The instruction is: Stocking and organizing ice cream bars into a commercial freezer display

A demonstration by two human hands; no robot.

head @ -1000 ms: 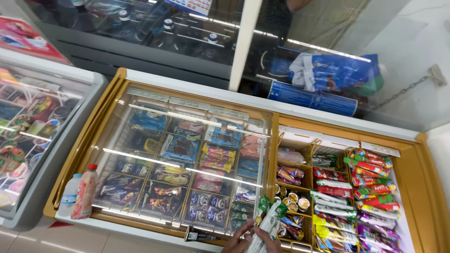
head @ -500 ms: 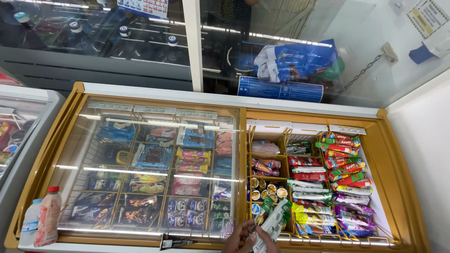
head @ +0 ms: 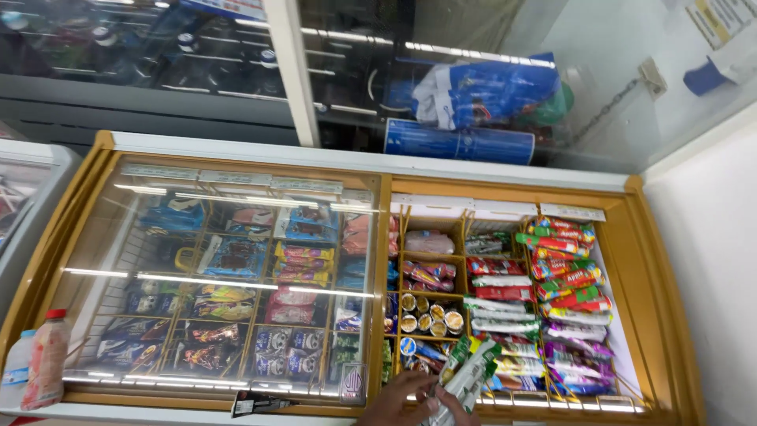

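At the bottom edge of the view, my left hand (head: 397,400) and my right hand (head: 457,412) are together on a small bunch of green and white ice-cream packets (head: 471,368). They hold it over the front of the freezer's open right half. The packets point up and to the right, above a compartment of small round tubs (head: 430,312). Only the fingers and knuckles of each hand show; the wrists are cut off by the frame.
A yellow-rimmed chest freezer (head: 640,260) fills the view. Its left half lies under a sliding glass lid (head: 213,276); the right half has wire dividers and stacked red, green and purple packets (head: 564,292). A pink drink bottle (head: 46,359) stands at the front left corner. A glass-door fridge (head: 292,71) is behind.
The view has swung right and squared up on the freezer, so the neighbouring freezer on the left has nearly left the frame. My hands stay on the packets at the bottom edge.
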